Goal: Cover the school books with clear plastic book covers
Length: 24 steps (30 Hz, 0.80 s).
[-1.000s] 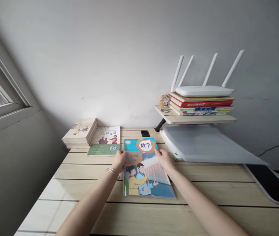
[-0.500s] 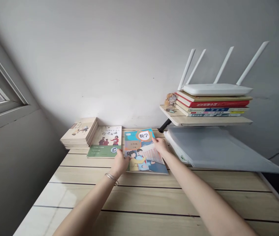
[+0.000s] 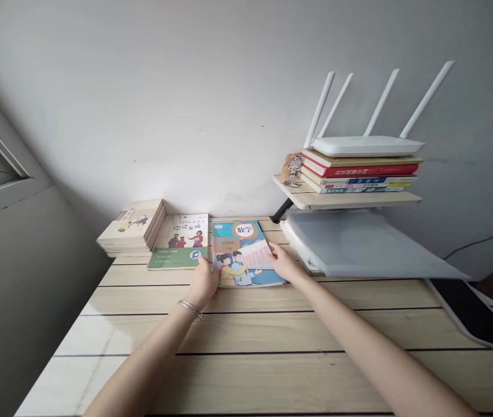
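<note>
A blue mathematics textbook (image 3: 246, 255) with cartoon children on its cover lies between my two hands near the wall. My left hand (image 3: 204, 279), with bangles at the wrist, grips its lower left edge; the fingertips are partly hidden. On the right edge, my right hand (image 3: 281, 262) is closed around the side, its thumb toward the cover. Just left of the textbook lies a green and white book (image 3: 179, 243) with figures on its cover. Beside that stands a stack of beige books (image 3: 131, 226).
A small raised shelf (image 3: 346, 200) on a black support bears stacked books (image 3: 359, 172), a white router (image 3: 368, 146) and a small figure charm (image 3: 292, 166). Below it lie translucent plastic folders (image 3: 359, 246). A dark flat panel (image 3: 474, 313) rests at right on the slatted wooden table (image 3: 246, 336).
The textbook's near edge has come down closer to the table and the book sits straighter, with both hands still on it. My right hand has slid lower along its right edge. The view has shifted slightly.
</note>
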### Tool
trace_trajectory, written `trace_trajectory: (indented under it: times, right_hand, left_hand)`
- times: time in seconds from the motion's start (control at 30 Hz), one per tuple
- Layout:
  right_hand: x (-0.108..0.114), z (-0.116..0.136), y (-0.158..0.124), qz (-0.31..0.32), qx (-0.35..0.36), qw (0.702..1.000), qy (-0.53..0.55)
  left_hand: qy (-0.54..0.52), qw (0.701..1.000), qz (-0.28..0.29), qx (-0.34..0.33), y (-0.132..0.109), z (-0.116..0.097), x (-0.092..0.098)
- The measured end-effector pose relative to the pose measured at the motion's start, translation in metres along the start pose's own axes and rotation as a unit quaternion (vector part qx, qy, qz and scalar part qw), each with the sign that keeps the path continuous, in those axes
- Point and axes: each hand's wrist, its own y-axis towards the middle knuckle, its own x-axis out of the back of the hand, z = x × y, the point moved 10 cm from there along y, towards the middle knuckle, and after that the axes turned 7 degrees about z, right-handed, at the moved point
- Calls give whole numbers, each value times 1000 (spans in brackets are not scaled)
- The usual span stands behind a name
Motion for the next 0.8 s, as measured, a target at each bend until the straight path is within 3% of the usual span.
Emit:
trace_trajectory:
  times: [0.17, 0.3, 0.53, 0.63, 0.73, 0.8]
  right_hand:
    - [-2, -1, -15, -8, 23, 1000, -3]
    - [0, -2, -15, -25, 41, 999, 3]
    - [16, 1, -34, -16, 93, 995, 26]
    - [30, 11, -47, -31, 129, 990, 38]
    - [41, 27, -59, -50, 170, 982, 64]
    - [47, 32, -64, -69, 183, 977, 88]
  left_hand:
    - [198, 980, -15, -28, -13, -13, 3]
    - [272, 960, -6, -72, -22, -16, 1]
    - [156, 985, -25, -74, -17, 9, 32]
    - [120, 985, -93, -79, -20, 18, 60]
    - [119, 970, -154, -143, -31, 3, 77]
    - [131, 961, -115, -215, -38, -18, 64]
